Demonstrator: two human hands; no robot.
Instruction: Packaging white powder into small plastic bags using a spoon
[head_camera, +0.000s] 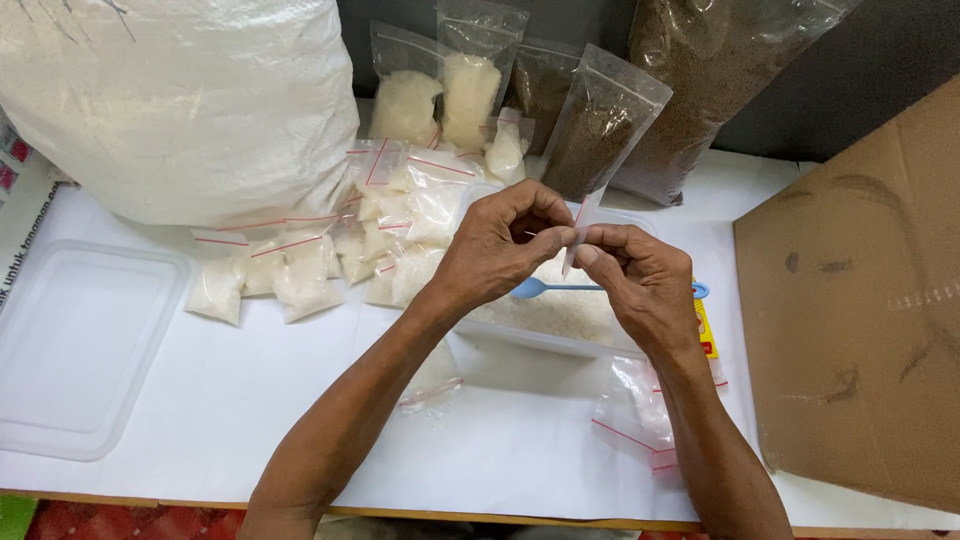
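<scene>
Centre of frame: left hand (497, 245) and right hand (640, 280) meet fingertip to fingertip, both pinched shut on the mouth of a small clear zip bag (580, 225) — held up over the open plastic tub (520, 335) so spills fall back in. The tub holds white granules and a blue spoon (540, 288). Left of centre lies a heap of filled small bags (330, 255) with red seal strips. Upper left, a large white sack (180, 100); upper right, pouches of brown granules (600, 125). Empty bags (635, 405) wait lower right.
</scene>
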